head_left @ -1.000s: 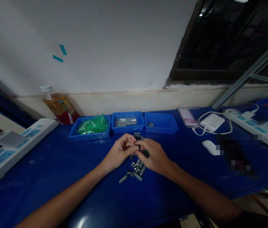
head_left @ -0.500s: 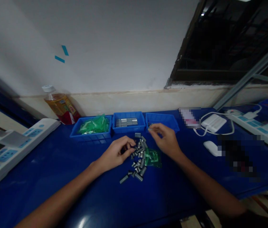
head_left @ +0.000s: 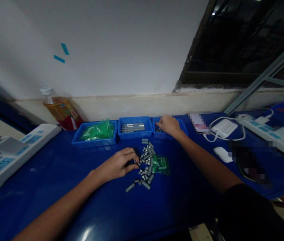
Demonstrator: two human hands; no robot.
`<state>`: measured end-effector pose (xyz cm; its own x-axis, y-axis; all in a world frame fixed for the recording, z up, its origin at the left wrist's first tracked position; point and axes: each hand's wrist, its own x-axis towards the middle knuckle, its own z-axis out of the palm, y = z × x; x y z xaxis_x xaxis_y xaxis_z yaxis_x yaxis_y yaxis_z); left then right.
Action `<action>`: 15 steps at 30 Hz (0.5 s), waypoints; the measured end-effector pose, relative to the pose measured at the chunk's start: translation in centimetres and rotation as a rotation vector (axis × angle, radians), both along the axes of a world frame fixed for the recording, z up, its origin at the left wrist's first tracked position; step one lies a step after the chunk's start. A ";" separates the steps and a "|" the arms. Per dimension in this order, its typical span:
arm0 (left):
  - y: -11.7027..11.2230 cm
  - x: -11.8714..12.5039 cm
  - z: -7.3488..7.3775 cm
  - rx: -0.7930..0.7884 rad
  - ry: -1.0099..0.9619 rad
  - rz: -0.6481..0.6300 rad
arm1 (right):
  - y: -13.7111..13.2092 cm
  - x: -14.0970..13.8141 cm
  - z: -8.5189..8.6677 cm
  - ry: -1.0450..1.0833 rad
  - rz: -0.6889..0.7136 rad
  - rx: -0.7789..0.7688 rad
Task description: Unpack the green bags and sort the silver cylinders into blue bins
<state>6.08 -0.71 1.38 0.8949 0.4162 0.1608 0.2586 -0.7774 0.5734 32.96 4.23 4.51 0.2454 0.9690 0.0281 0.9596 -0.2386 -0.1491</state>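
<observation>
My left hand [head_left: 121, 163] rests at the left side of a loose pile of metal screws [head_left: 145, 155] and hex standoffs [head_left: 146, 185], its thumb and fingers closed on a small screw [head_left: 137, 163]. Over the left end of the right blue bin [head_left: 183, 128] is my right hand [head_left: 168, 126]. Its fingers point down into that bin, pinched together, and whatever they hold is hidden. A few small screws [head_left: 157, 129] show under them. The middle blue bin [head_left: 135, 135] holds rows of standoffs [head_left: 133, 127]. A small green plastic bag [head_left: 161, 164] lies against the pile's right side.
The left blue bin [head_left: 94, 143] holds green plastic bags [head_left: 98, 130]. Behind it stands a drink bottle [head_left: 62, 112]. Power strips [head_left: 18, 154] lie at both sides. Right of the bins are a white charger [head_left: 224, 128] with its cable and a white case [head_left: 222, 154].
My right hand has moved from in front of the right bin up over it, fingers lowered inside. My left hand has shifted slightly down and left, and now pinches a screw. The view has tilted slightly.
</observation>
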 end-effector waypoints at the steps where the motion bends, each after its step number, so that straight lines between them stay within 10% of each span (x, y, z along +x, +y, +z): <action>1: 0.1 -0.1 -0.1 -0.013 -0.020 0.010 | 0.1 0.0 0.2 -0.001 0.002 -0.002; 7: 0.7 -0.4 -0.6 -0.162 -0.194 0.157 | -2.2 -0.4 1.3 0.035 0.072 0.143; 15: -0.2 2.6 0.6 -0.795 -0.665 0.388 | -11.6 -5.9 -2.3 0.190 0.599 0.570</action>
